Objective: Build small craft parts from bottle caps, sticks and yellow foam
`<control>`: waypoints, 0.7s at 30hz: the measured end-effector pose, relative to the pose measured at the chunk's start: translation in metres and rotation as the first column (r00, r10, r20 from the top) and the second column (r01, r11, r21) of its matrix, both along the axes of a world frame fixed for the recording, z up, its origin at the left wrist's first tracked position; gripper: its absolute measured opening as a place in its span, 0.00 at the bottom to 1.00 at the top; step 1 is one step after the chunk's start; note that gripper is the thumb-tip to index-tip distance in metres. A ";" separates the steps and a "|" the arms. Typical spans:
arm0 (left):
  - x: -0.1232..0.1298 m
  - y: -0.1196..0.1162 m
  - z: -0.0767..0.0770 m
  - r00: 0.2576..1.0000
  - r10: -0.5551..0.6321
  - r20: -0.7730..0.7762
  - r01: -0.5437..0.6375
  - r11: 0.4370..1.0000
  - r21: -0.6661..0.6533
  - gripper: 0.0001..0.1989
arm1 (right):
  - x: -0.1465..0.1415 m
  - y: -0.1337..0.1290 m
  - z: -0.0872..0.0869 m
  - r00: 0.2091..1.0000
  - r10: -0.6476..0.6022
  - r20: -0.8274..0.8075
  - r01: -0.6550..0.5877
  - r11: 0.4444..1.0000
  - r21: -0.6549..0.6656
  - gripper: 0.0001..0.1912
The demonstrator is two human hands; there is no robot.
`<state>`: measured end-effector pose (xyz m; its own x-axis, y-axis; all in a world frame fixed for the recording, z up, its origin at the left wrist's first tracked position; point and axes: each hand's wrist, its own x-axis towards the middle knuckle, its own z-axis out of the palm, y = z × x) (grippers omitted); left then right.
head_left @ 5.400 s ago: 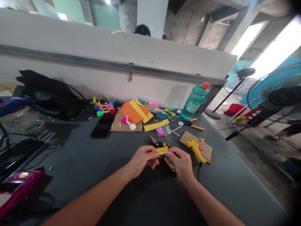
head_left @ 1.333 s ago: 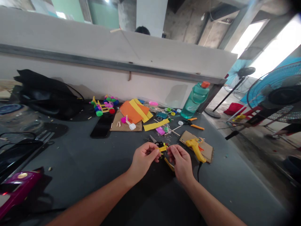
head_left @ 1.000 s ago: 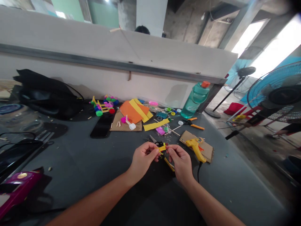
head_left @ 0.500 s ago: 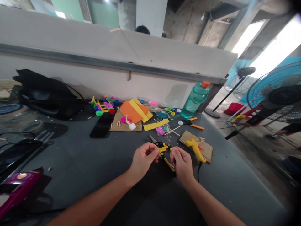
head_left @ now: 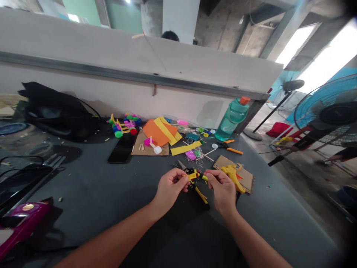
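Note:
My left hand (head_left: 172, 187) pinches a small yellow piece (head_left: 192, 176) with red and dark parts at its right end. Close to that end, my right hand (head_left: 223, 188) has thumb and fingertips pressed together; what they hold, if anything, is too small to make out. Beneath the hands lie black-and-yellow cutters (head_left: 201, 196) on the dark table, with grey blades (head_left: 182, 165) showing beyond my left fingertips. Just right of my right hand, a yellow glue gun (head_left: 235, 178) rests on a cardboard piece (head_left: 247, 180).
Behind the hands lie a yellow strip (head_left: 185, 148), orange sheets (head_left: 156, 133) on cardboard, a black phone (head_left: 119, 149) and orange-handled pliers (head_left: 234, 150). A green bottle (head_left: 232, 119) stands at the back right. A purple tool (head_left: 26, 225) lies at left, a black bag (head_left: 58, 111) behind.
My right hand has moved slightly right and its fingers have shifted from a tighter curl to a more extended pinch. My left hand has stayed nearly still with the yellow piece.

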<state>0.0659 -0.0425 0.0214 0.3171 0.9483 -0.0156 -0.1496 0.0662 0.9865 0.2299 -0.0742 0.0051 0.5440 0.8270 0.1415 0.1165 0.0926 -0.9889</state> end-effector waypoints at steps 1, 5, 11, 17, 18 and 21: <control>0.000 0.000 -0.001 1.000 0.001 0.002 -0.001 1.000 0.001 0.06 | 0.001 0.000 0.001 0.999 -0.013 -0.036 0.014 1.000 0.016 0.09; 0.000 0.002 -0.002 1.000 0.006 0.001 -0.006 1.000 0.007 0.06 | 0.007 0.000 0.009 0.984 -0.003 -0.180 0.023 0.994 0.105 0.13; 0.000 0.005 -0.003 0.999 0.020 0.036 -0.019 0.999 -0.038 0.07 | 0.027 0.003 0.025 0.967 -0.069 -0.246 0.132 0.959 0.251 0.20; 0.000 0.008 -0.004 0.996 0.048 0.079 -0.044 0.998 -0.052 0.07 | 0.062 0.006 0.036 0.911 -0.198 -0.363 0.321 0.892 0.320 0.25; 0.000 0.008 -0.004 0.995 0.052 0.083 -0.048 0.997 -0.056 0.07 | 0.067 0.007 0.036 0.898 -0.209 -0.386 0.343 0.883 0.321 0.24; -0.001 0.009 -0.004 0.994 0.058 0.088 -0.053 0.997 -0.059 0.07 | 0.074 0.009 0.033 0.876 -0.222 -0.429 0.370 0.878 0.302 0.22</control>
